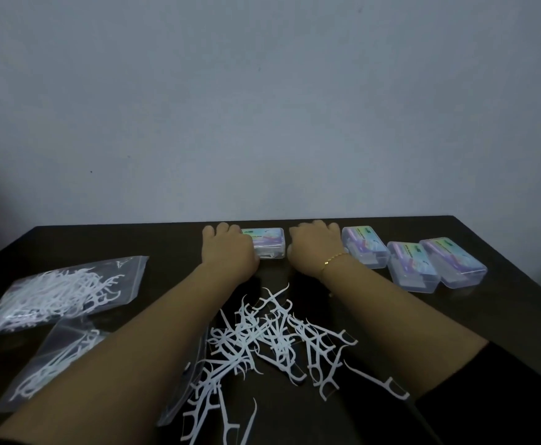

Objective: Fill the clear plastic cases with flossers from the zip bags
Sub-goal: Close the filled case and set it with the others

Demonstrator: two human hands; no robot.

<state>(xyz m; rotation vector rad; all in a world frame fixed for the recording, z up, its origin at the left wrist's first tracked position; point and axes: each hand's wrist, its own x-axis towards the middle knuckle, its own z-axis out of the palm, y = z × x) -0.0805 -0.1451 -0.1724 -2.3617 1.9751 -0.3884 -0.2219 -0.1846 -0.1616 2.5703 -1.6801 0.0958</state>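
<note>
Cases first: I count four clear plastic ones along the far edge of the dark table (503, 239). The case between my hands (267, 244) lies flat near the wall with its printed label up, and I can see a few white flossers through its front wall. Three more cases sit to the right, lids closed: one just beside my right hand (363, 252), then a touching pair (412, 271) (453, 263), all showing white contents under their labels. My left hand (229, 248) rests against the left end of the middle case, fingers curled over it; it covers that end, so I can't tell how firmly it grips. My right hand (315, 248), with a gold bracelet (335, 260) at the wrist, sits just right of that case with fingers curled downward; whether it touches the case or holds anything I cannot tell. A loose pile of flossers (272, 345) is spread on the table between my forearms. At left lies a zip bag (66, 290) stuffed with flossers, and nearer me a second bag (54, 361) with fewer, partly hidden under my left forearm. A third bag's edge (179, 403) peeks out below that arm, contents unclear.
</note>
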